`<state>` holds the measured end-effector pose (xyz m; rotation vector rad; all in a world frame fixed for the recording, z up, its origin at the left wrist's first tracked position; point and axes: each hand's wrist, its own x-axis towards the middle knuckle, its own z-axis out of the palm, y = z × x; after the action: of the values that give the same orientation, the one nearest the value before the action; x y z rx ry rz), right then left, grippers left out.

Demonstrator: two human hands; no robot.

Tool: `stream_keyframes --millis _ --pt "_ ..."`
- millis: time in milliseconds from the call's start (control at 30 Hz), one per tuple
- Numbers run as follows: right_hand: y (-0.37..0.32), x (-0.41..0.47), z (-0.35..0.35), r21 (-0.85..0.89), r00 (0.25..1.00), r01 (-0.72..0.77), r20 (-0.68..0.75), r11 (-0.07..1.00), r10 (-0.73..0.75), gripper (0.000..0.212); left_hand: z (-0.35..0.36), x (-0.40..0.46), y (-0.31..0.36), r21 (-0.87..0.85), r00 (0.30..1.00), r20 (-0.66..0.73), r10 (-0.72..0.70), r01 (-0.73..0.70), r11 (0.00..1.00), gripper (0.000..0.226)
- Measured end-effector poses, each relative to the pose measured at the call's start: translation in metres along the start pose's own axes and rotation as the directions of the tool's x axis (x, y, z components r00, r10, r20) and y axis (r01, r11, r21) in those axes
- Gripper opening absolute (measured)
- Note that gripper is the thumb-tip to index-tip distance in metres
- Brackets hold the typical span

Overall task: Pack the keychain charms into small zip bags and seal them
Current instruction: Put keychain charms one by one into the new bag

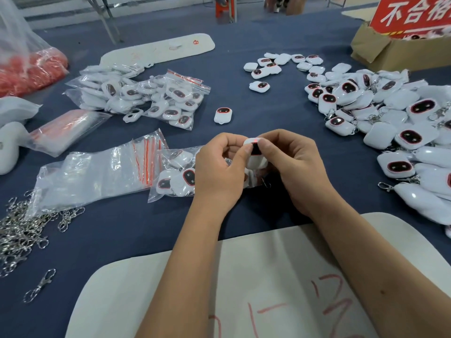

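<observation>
Together our left hand (219,172) and right hand (292,164) pinch a white charm (255,152), perhaps bagged, near the table's (244,113) middle.

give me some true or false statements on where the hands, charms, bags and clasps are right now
1. Both hands, left hand and right hand, hold one white charm. True.
2. The loose metal clasps lie on the right. False: they lie at the left edge.
3. A single charm lies alone beyond the hands. True.
4. The cardboard box stands near left. False: far right.
5. The empty zip bags lie left of the hands. True.
</observation>
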<state>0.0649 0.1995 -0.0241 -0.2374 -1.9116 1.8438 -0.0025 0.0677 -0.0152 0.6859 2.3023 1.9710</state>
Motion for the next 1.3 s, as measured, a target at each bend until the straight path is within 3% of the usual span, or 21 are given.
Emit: stream_keyframes --millis 300,433,567,733,933,1167,1300 --pt "0.003 0.003 -0.002 -0.050 0.993 0.001 -0.114 0.999 -0.006 0.014 0.011 -0.002 -0.002 0.126 0.992 0.004 0.130 -0.129 0.984 0.007" --pt "0.007 0.006 -0.003 0.031 0.978 -0.048 -0.200 0.998 0.053 0.017 0.021 -0.006 -0.001 0.328 0.953 0.076 0.292 -0.300 0.896 0.034" --pt "0.009 0.009 -0.006 0.099 0.947 -0.060 -0.310 0.993 0.088 0.015 0.031 -0.011 0.000 0.369 0.929 0.181 0.322 -0.367 0.854 0.062" --pt "0.009 0.011 -0.007 0.154 0.922 -0.074 -0.367 0.985 0.127 0.015 0.030 -0.012 0.004 0.332 0.910 0.169 0.378 -0.414 0.848 0.054" --pt "0.006 0.012 -0.008 0.232 0.922 -0.117 -0.337 0.966 0.192 0.018 0.030 -0.014 0.005 0.335 0.895 0.107 0.433 -0.442 0.832 0.036" --pt "0.005 0.011 -0.009 0.237 0.933 -0.117 -0.306 0.964 0.188 0.020 0.029 -0.015 0.006 0.335 0.900 0.111 0.422 -0.433 0.837 0.042" --pt "0.008 0.010 -0.008 0.146 0.975 -0.076 -0.198 0.986 0.105 0.013 0.029 -0.014 0.007 0.356 0.909 0.103 0.404 -0.413 0.838 0.043"
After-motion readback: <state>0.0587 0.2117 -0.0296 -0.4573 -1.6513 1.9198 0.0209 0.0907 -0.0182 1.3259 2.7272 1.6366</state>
